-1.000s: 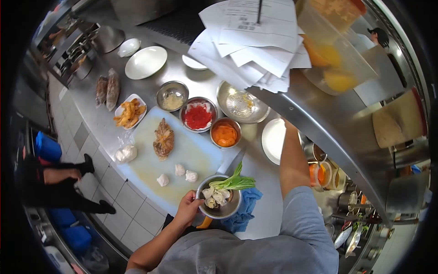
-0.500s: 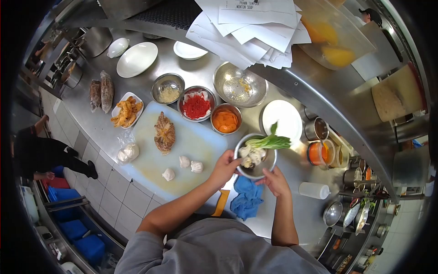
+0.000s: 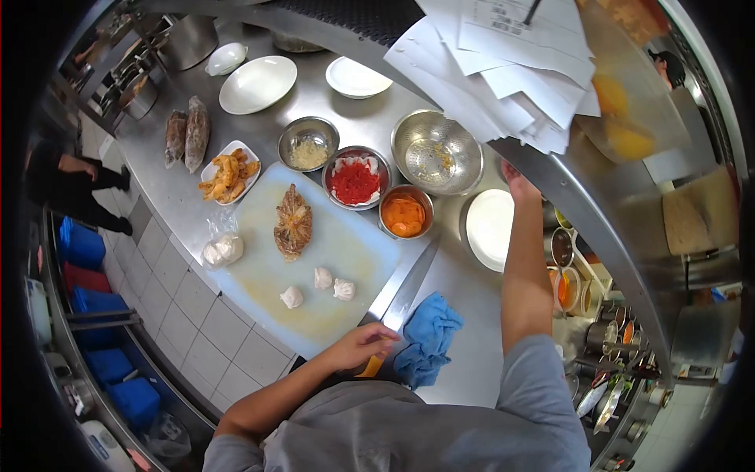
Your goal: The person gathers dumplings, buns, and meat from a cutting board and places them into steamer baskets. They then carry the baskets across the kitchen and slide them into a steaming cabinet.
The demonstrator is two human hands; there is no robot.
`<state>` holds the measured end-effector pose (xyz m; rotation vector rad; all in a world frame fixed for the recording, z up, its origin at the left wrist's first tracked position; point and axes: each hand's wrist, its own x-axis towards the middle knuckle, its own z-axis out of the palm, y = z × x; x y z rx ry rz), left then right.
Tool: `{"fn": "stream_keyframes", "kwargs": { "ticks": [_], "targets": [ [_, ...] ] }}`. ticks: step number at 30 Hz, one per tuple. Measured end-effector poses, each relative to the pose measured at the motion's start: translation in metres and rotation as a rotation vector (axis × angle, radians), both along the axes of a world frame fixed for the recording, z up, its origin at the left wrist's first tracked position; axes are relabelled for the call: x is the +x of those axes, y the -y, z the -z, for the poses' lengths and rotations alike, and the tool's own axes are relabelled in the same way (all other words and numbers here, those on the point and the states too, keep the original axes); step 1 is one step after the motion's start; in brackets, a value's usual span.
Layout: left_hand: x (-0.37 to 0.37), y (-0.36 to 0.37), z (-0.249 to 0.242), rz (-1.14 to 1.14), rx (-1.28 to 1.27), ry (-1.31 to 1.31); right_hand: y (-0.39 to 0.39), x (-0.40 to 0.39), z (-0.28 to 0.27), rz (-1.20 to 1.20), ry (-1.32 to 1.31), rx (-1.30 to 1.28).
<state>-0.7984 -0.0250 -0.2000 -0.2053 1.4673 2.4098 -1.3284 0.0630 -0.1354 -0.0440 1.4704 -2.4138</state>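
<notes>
My left hand point(image 3: 363, 346) hovers above the handle end of the knives, fingers loosely bent with nothing in them. A broad knife blade point(image 3: 414, 285) lies between the cutting board point(image 3: 346, 244) and a crumpled blue cloth point(image 3: 429, 334). Stretched forward past a white plate point(image 3: 489, 230), my right hand point(image 3: 519, 182) reaches to the shelf's edge, where its fingers are largely hidden. Three small white dumplings point(image 3: 322, 277) and a browned, fan-shaped fried piece of food point(image 3: 293, 223) rest on the board. The bowl with the greens is not visible.
Behind the board stand a steel bowl of red filling point(image 3: 355, 181), a pot of orange slices point(image 3: 403, 215) and a colander point(image 3: 436, 153). A metal shelf point(image 3: 582, 200) with paper tickets point(image 3: 511, 67) overhangs the right. Another person point(image 3: 75, 185) stands at far left.
The bowl of greens has left both hands and gone from view. My right hand has moved forward to the shelf; my left hand has drawn back towards my body. The camera view has shifted.
</notes>
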Motion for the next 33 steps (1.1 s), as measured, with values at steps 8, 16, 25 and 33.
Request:
{"fn": "stream_keyframes", "kwargs": {
  "ticks": [8,16,25,33],
  "targets": [
    [0.056,0.008,-0.032,-0.49,0.076,0.171,-0.032,-0.053,0.042,0.272,-0.043,0.007],
    [0.065,0.001,-0.026,-0.485,0.102,0.228,-0.139,-0.125,0.076,0.35,0.149,0.249],
    [0.072,0.004,-0.024,-0.631,0.051,0.281,-0.12,-0.197,0.094,0.173,0.306,0.46],
    [0.054,0.007,-0.03,-0.706,-0.027,0.27,-0.024,-0.136,0.085,0.084,0.303,0.415]
  ]
}}
